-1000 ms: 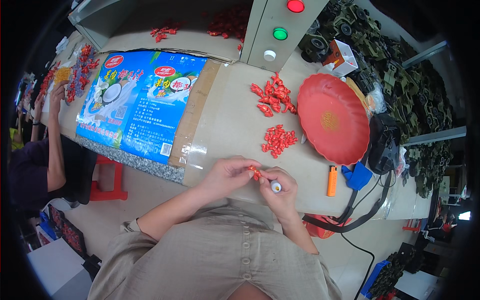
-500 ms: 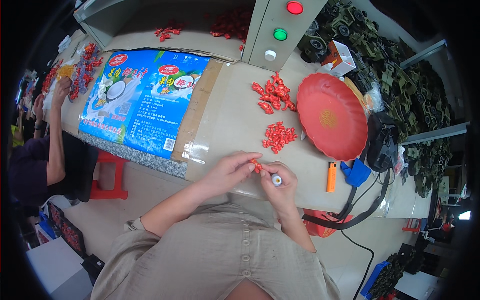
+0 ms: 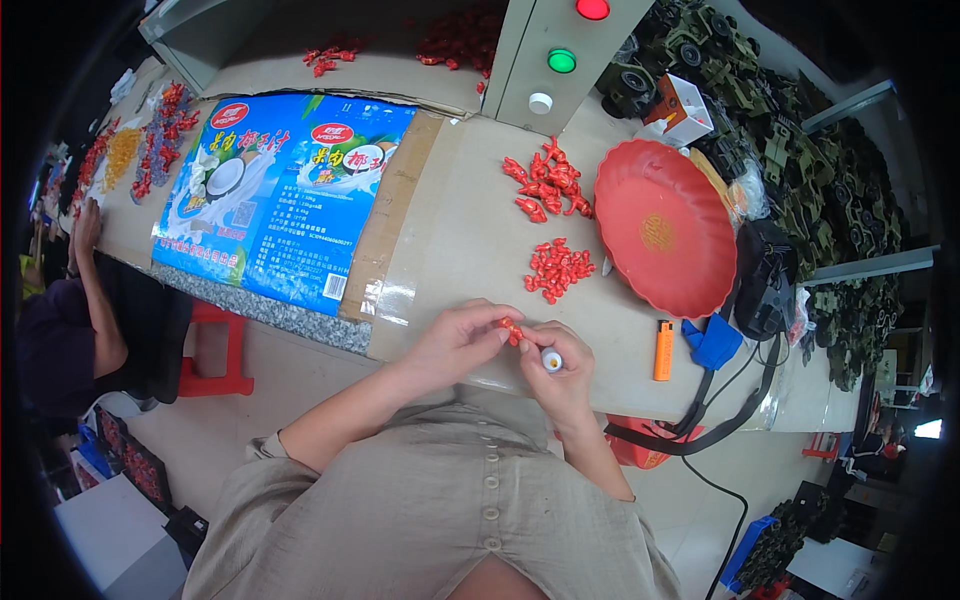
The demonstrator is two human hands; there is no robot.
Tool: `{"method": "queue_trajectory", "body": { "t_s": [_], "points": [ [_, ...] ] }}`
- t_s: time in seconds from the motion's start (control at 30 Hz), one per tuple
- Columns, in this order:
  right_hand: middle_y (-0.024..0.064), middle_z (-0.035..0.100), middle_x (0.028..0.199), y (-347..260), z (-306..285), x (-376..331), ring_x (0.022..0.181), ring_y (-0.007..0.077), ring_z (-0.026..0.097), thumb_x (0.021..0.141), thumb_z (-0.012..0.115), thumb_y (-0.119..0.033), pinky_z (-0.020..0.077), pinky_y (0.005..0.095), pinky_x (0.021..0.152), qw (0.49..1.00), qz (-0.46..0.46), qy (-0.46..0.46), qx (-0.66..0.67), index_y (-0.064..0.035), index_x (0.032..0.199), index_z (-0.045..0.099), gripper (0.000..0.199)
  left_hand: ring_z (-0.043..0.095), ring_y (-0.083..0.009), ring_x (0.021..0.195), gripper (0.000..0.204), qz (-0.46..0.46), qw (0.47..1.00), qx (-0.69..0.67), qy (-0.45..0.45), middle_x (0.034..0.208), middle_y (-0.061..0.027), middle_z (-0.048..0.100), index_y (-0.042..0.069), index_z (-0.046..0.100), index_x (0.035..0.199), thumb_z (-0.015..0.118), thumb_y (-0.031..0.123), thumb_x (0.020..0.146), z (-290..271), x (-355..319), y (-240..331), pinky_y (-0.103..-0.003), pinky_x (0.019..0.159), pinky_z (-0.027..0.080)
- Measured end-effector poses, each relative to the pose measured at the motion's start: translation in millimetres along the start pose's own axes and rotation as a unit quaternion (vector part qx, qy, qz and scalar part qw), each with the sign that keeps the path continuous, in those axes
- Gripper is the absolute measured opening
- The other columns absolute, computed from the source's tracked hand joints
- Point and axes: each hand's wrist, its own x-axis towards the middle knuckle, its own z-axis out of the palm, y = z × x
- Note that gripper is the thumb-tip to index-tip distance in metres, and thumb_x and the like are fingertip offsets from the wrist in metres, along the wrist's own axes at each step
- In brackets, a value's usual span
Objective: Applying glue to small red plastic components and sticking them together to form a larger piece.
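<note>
Just above the near table edge, my left hand [image 3: 452, 343] pinches a small red plastic piece [image 3: 512, 332] between thumb and fingers. The fingertips of my right hand [image 3: 563, 378] meet the same piece from the other side. Tucked in the right hand is a small white tube-like bottle [image 3: 551, 359], seen end-on with a yellowish spot at its centre; most of it is hidden by the fingers. Beyond my hands lie a heap of small red pieces [image 3: 558, 270] and, farther off, a pile of larger red figure-like parts [image 3: 548, 183].
A scalloped red tray [image 3: 650, 200] leans at the right, near an orange lighter [image 3: 663, 350], a blue object [image 3: 712, 343] and black straps [image 3: 690, 425]. Flattened blue printed cardboard [image 3: 285, 205] covers the left. A control post [image 3: 560, 85] stands behind. A co-worker's arm [image 3: 95, 285] shows far left.
The co-worker's hand at far left has drawn back from the yellow pile. My own hands stay almost in place around the red piece.
</note>
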Motion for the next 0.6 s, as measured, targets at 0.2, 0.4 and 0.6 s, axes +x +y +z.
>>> {"method": "queue_trajectory", "body": {
  "t_s": [0.2, 0.4, 0.6],
  "points": [
    [0.0069, 0.056, 0.070, 0.0, -0.5, 0.2, 0.062, 0.0126, 0.052, 0.067, 0.058, 0.007, 0.0413, 0.0228, 0.057, 1.000, 0.003, -0.003, 0.001, 0.0013, 0.079, 0.058, 0.013, 0.045, -0.0056, 0.071, 0.021, 0.003, 1.000, 0.004, 0.010, 0.083, -0.0013, 0.051, 0.003, 0.055, 0.100, 0.050, 0.005, 0.080, 1.2, -0.2, -1.2, -0.019, 0.064, 0.038],
    [0.0073, 0.056, 0.070, 1.0, -1.0, -0.7, 0.062, 0.0138, 0.053, 0.066, 0.057, 0.008, 0.0424, 0.0239, 0.058, 1.000, 0.006, -0.008, 0.005, 0.0013, 0.080, 0.058, 0.016, 0.045, -0.0058, 0.071, 0.021, 0.006, 1.000, 0.012, 0.007, 0.083, -0.0017, 0.050, 0.003, 0.055, 0.100, 0.050, 0.004, 0.079, 0.9, -0.3, 0.1, -0.019, 0.063, 0.038],
    [0.0075, 0.057, 0.070, -0.2, -0.3, -0.4, 0.063, 0.0144, 0.054, 0.065, 0.058, 0.008, 0.0427, 0.0242, 0.058, 1.000, -0.002, -0.004, 0.001, 0.0016, 0.079, 0.058, 0.016, 0.046, -0.0067, 0.072, 0.021, 0.018, 1.000, 0.020, 0.009, 0.085, -0.0029, 0.051, 0.003, 0.055, 0.099, 0.050, 0.003, 0.079, 1.4, -0.6, 1.6, -0.020, 0.064, 0.039]
  ]
}}
